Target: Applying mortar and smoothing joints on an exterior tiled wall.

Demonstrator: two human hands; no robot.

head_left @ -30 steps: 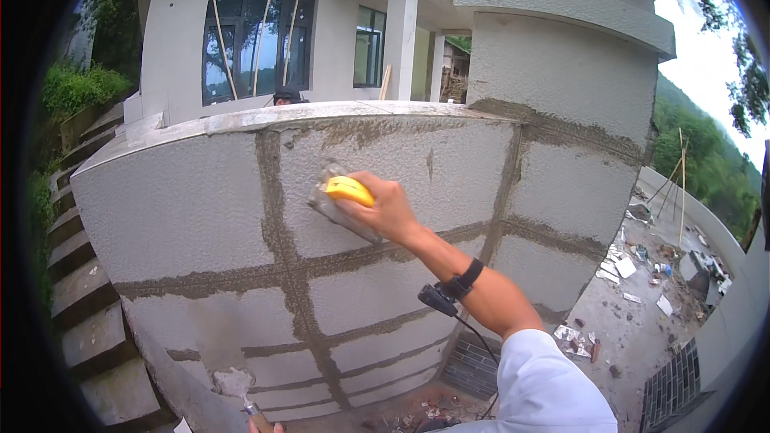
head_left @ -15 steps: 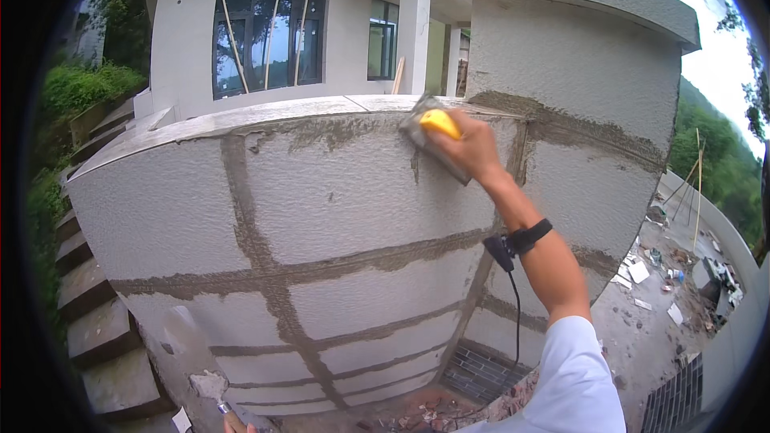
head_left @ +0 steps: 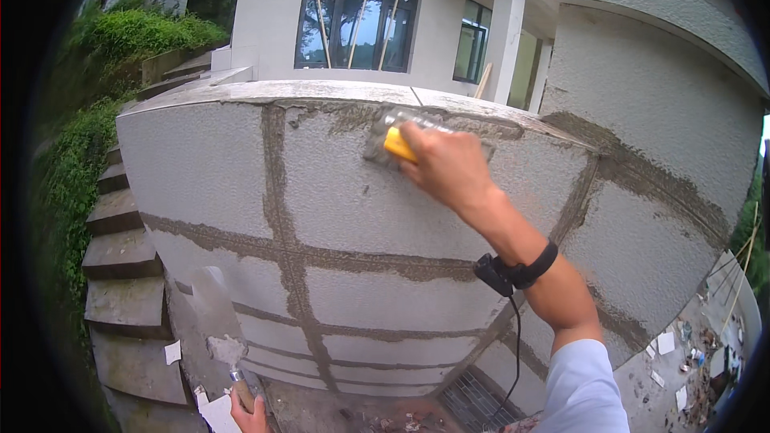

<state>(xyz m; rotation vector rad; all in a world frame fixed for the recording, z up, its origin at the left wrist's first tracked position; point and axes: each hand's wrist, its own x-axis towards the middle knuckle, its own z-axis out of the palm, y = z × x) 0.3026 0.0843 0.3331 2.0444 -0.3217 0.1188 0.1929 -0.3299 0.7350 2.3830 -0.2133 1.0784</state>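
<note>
My right hand (head_left: 451, 167) is closed around the yellow handle of a plastering trowel (head_left: 375, 143). Its flat grey plate lies against the upper part of the block wall (head_left: 369, 200), just under the pale top ledge (head_left: 321, 91). Motion smears the plate a little. Low at the left, my left hand (head_left: 251, 415) grips the wooden handle of a pointing trowel (head_left: 216, 309), its blade tilted up with grey mortar near the neck. Dark mortar bands (head_left: 277, 168) run along the joints between the light blocks.
Concrete steps (head_left: 120, 252) descend along the left, beside green plants (head_left: 152, 32). A taller block pillar (head_left: 642, 88) stands at the right. Behind the ledge is a house with a window (head_left: 357, 12). Debris (head_left: 690, 357) litters the ground at lower right. A black cable (head_left: 516, 361) hangs from my right wrist.
My view has shifted, so the wall sits differently in the picture. The plastering trowel has moved left along the top of the wall and turned flatter. More of my left hand shows.
</note>
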